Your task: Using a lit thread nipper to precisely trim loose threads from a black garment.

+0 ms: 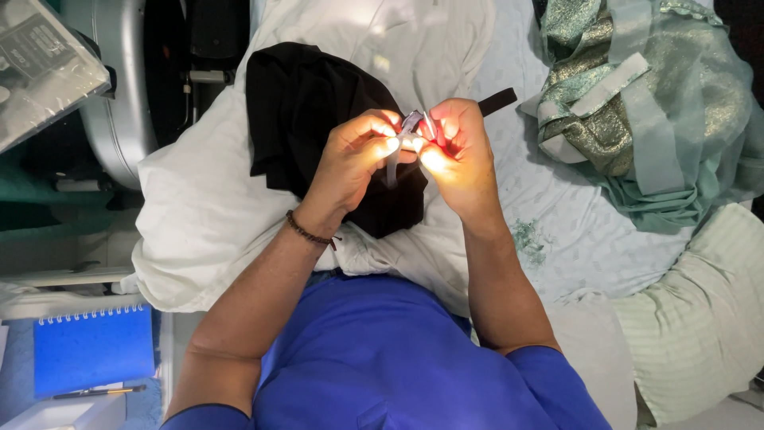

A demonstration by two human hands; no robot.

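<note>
Hands meet over a rumpled black cloth [306,119] lying on a white sheet [203,211]. The left hand [354,159], a beaded bracelet [306,232] at its wrist, and the right hand [458,151] are pressed close together, fingertips pinching a small pale strip with a dark metal clip-like piece [410,127] between them — glare washes out the detail, so what exactly it is cannot be told. A black strap end [498,101] shows just beyond the right hand. Well off to the right lies a heap of shiny green-and-gold fabric [637,103]; down to the left, a blue spiral notebook [91,349].
</note>
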